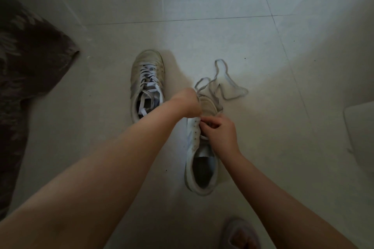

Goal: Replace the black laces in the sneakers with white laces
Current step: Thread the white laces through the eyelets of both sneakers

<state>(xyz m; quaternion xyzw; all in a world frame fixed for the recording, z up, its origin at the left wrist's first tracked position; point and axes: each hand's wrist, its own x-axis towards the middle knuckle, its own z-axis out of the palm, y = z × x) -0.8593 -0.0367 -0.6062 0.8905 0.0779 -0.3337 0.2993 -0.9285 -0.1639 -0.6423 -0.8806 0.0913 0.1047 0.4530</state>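
Observation:
Two worn white sneakers stand on the tile floor. The left sneaker [147, 85] is laced with a white lace. The right sneaker [202, 157] is nearer me, its eyelet row bare along the left flap. A greyish lace [222, 83] lies in loose loops on the floor past its toe and runs back to the shoe. My left hand [188, 105] bends down over the front of the right sneaker, its fingers hidden. My right hand [220, 131] pinches the lace at the eyelets, fingers curled.
Dark patterned fabric [30, 66] fills the left edge. A foot in a grey slipper [240, 234] shows at the bottom. A pale flat object [362, 137] lies at the right edge. Tile floor stretches beyond the shoes.

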